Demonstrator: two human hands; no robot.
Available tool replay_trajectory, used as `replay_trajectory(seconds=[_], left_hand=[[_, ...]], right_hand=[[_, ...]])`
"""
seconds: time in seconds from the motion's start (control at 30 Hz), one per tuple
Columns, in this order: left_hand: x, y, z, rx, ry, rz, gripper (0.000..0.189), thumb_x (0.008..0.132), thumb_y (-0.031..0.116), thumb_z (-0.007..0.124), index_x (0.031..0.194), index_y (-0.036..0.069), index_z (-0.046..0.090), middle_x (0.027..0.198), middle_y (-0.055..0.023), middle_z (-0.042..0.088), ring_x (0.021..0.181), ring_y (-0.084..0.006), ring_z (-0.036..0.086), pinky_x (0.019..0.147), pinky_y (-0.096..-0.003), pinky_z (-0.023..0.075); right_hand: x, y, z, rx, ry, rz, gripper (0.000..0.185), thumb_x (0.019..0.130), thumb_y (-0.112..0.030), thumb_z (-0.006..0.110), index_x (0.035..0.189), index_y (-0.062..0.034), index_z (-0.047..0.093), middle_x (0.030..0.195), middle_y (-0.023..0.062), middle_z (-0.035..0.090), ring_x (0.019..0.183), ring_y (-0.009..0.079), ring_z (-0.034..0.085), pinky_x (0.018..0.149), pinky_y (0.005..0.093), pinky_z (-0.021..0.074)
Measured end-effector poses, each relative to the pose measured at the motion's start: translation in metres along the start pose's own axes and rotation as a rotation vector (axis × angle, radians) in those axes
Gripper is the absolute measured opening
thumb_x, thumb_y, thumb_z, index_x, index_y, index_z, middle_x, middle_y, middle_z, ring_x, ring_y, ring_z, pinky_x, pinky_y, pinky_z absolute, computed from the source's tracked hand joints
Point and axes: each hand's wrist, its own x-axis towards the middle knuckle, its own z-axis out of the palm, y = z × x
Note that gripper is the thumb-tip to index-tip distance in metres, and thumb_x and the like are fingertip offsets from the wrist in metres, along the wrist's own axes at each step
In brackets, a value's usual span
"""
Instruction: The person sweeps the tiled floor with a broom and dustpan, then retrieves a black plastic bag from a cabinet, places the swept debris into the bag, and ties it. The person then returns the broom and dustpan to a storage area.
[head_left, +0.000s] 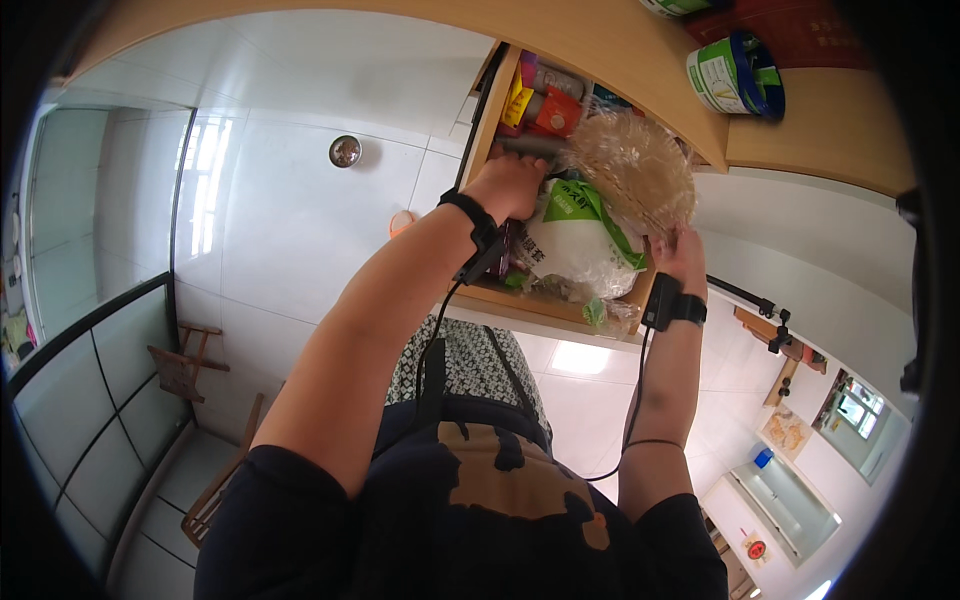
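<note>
An open wooden drawer (480, 296) full of packets lies before me. My left hand (512, 184) reaches in at its left side, fingers bent down by a greyish wrapped roll (529, 145); whether it grips anything is hidden. At the drawer's right edge, my right hand (679, 251) has its fingers closed on the lower edge of a flat, round, tan item in clear plastic (634, 169). That item leans over the right side of the contents. Between my hands sits a white and green plastic bag (574, 236) bearing writing. Red (559, 112) and yellow (516, 103) packets fill the back.
Above the drawer, a wooden top (810, 135) carries a green and white tub with a blue rim (735, 75). A metal bowl (345, 151) stands on the tiled floor (300, 202) at left. A wooden stool (187, 360) is further left. Cables run from both wristbands.
</note>
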Motion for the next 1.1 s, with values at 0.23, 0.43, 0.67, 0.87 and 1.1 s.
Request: replay_trajectory(seconds=[0.23, 0.43, 0.67, 0.87, 1.1], left_hand=[[-0.016, -0.001, 0.013, 0.052, 0.046, 0.036, 0.044, 0.069, 0.009, 0.055, 0.113, 0.007, 0.051, 0.111, -0.0117, 0.056, 0.103, -0.0295, 0.055, 0.099, -0.0477, 0.0298], [-0.015, 0.000, 0.008, 0.044, -0.040, 0.006, 0.041, 0.071, 0.013, 0.054, 0.112, 0.006, 0.053, 0.114, -0.0133, 0.055, 0.105, -0.0310, 0.054, 0.100, -0.0493, 0.0291], [-0.017, -0.004, 0.024, 0.059, 0.203, 0.041, 0.035, 0.071, 0.006, 0.050, 0.106, 0.003, 0.057, 0.113, -0.0160, 0.056, 0.109, -0.0316, 0.051, 0.101, -0.0430, 0.0293], [-0.011, -0.012, 0.025, 0.167, 0.151, 0.027, 0.028, 0.079, 0.005, 0.044, 0.103, 0.003, 0.059, 0.114, -0.0157, 0.053, 0.101, -0.0329, 0.055, 0.090, -0.0428, 0.0415], [0.044, -0.030, -0.002, 0.110, 0.000, -0.076, 0.024, 0.078, 0.003, 0.049, 0.097, 0.000, 0.063, 0.104, -0.0199, 0.060, 0.091, -0.0346, 0.061, 0.079, -0.0418, 0.0489]], right_hand=[[-0.008, 0.007, -0.028, 0.334, -0.561, 0.255, 0.022, 0.092, -0.018, 0.036, 0.100, -0.0041, 0.050, 0.085, 0.0122, 0.056, 0.063, 0.0200, 0.050, 0.052, 0.0261, 0.0443], [0.009, 0.015, -0.003, 0.172, -0.290, 0.067, 0.016, 0.089, -0.011, 0.044, 0.096, -0.0013, 0.054, 0.083, 0.0120, 0.058, 0.065, 0.0209, 0.052, 0.055, 0.0268, 0.0457], [0.022, 0.007, 0.082, 0.102, -0.437, -0.037, 0.019, 0.089, -0.001, 0.045, 0.107, 0.0049, 0.048, 0.103, 0.0181, 0.056, 0.091, 0.0304, 0.056, 0.082, 0.0395, 0.0495], [0.003, 0.026, 0.134, -0.363, -0.313, -0.165, 0.047, 0.081, -0.025, 0.063, 0.113, 0.0060, 0.048, 0.103, 0.0161, 0.060, 0.091, 0.0253, 0.060, 0.077, 0.0354, 0.0501], [-0.097, 0.078, 0.075, -1.674, -0.295, -1.091, 0.073, 0.062, -0.049, 0.074, 0.107, 0.0044, 0.054, 0.096, 0.0149, 0.059, 0.092, 0.0295, 0.056, 0.087, 0.0385, 0.0436]])
